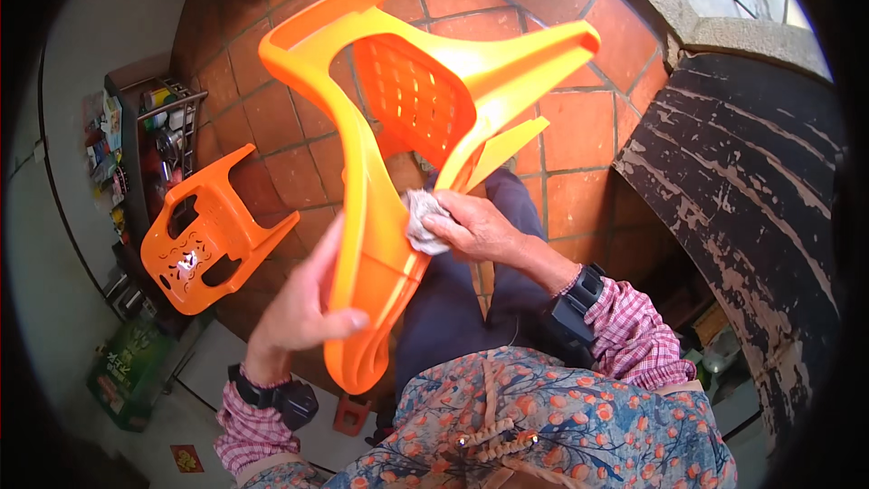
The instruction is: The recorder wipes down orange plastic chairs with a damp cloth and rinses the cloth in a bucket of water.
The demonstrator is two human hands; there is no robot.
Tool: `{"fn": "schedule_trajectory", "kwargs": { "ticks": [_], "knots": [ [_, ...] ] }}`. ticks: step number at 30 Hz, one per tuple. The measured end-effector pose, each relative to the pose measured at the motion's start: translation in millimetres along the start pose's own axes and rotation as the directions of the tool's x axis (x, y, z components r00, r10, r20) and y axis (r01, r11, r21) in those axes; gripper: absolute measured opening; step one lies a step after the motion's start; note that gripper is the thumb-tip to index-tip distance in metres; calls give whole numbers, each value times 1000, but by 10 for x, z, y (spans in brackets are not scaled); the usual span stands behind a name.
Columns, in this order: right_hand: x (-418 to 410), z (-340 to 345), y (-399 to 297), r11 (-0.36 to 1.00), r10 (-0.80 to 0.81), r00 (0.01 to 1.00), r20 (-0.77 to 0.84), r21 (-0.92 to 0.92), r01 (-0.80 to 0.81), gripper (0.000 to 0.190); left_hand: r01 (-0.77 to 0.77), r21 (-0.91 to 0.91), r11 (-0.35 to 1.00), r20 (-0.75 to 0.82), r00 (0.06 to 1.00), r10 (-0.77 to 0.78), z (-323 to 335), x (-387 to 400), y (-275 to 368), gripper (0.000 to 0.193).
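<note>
An orange plastic chair point(373, 170) is held up in front of me, tipped so that its legs point away and its slotted panel point(414, 92) shows in the middle. My left hand point(305, 299) grips the chair's near end at the left, with the thumb over the edge. My right hand point(475, 224) holds a crumpled greyish-white cloth point(426, 221) against the inner edge of the chair frame. Part of the cloth is hidden under the fingers.
A second orange plastic chair point(204, 244) is on the floor at the left, beside a dark shelf unit point(129, 170) filled with bottles and small goods. Right of me stands a dark table with peeling paint point(726, 176). Terracotta tiles point(580, 129) cover the floor. A green box point(125, 373) sits lower left.
</note>
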State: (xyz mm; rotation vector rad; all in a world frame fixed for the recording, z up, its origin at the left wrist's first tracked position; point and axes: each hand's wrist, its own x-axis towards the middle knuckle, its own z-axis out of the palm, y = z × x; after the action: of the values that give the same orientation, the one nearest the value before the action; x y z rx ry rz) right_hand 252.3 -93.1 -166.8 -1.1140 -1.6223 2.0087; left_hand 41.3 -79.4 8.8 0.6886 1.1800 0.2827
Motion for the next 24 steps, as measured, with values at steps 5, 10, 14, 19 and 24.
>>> {"fn": "schedule_trajectory", "kwargs": {
  "ticks": [5, 10, 14, 19, 24],
  "knots": [
    [-107, 185, 243, 943, 47, 996, 83, 326, -71, 41, 187, -30, 982, 138, 974, -181, 126, -111, -526, 106],
    [-320, 475, 337, 714, 151, 850, 505, 538, -447, 43, -234, -249, 940, -332, 932, 144, -56, 635, -1066, 70],
    [-331, 659, 476, 836, 155, 857, 492, 398, -379, 41, -175, -215, 961, -542, 839, 32, -108, 1150, -1039, 58],
    [-224, 288, 511, 943, 206, 817, 539, 113, -313, 36, -334, -279, 900, -583, 804, 118, 29, 1226, -975, 44],
    [-350, -828, 621, 827, 443, 884, -149, 448, -339, 37, -280, -200, 939, -567, 814, 122, 147, 1185, -1210, 44]
  ]
}}
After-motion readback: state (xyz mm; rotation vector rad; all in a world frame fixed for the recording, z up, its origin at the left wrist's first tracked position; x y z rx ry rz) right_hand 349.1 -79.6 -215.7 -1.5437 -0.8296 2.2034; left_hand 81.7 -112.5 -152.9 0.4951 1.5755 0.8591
